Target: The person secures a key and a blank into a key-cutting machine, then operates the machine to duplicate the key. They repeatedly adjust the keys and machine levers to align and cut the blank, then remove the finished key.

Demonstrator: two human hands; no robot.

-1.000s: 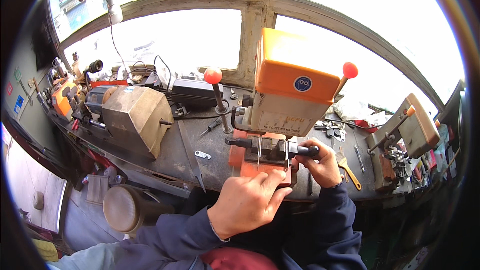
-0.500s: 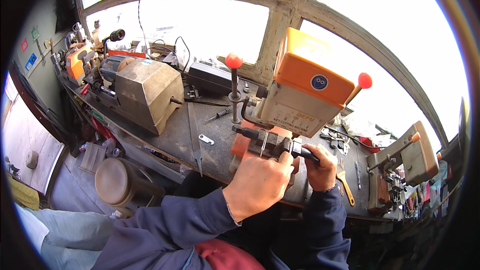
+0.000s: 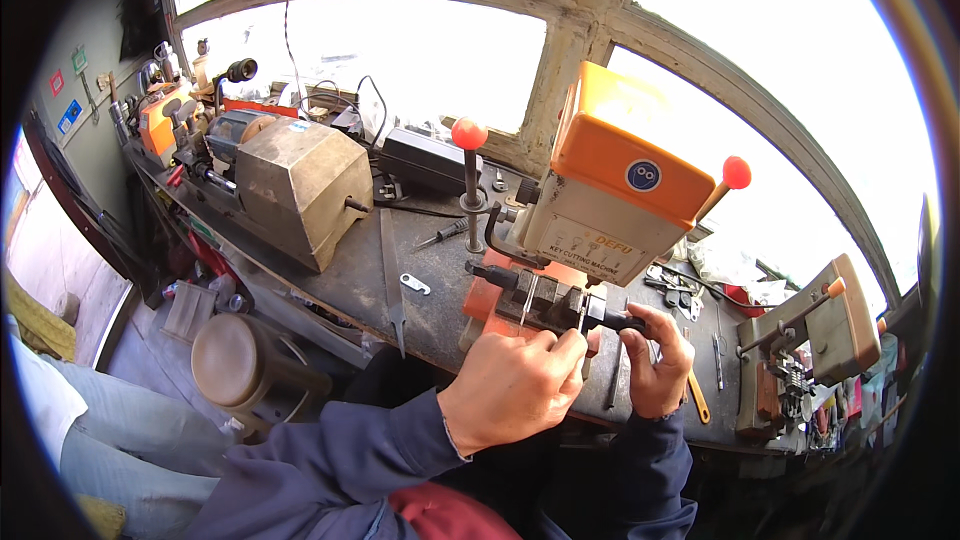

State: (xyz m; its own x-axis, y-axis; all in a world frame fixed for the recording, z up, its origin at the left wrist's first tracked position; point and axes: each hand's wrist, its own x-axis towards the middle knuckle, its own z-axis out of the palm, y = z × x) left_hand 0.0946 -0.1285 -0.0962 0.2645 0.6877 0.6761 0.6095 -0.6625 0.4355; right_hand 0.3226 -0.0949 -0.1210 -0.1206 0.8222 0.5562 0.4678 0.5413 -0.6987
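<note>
An orange and white key cutting machine stands in front of me, with two dark clamps in a row at its base. Thin bright strips stand in the clamps, seen edge-on: one in the left clamp, and a key in the right one. My left hand is closed at the clamps, thumb and forefinger pinched at the lower end of the right-hand key; its other fingers are curled. At the right end, my right hand holds the black clamp knob loosely between thumb and forefinger.
A metal-cased grinder stands at the left, behind a long file. A small silver piece and a screwdriver lie nearby. To the right are a brush and a second machine. A lidded bin stands below.
My right hand has loosened from a full grip on the knob and shifted lower, with thumb and forefinger at its end. My left hand has drawn back slightly, and the right clamp's key shows now.
</note>
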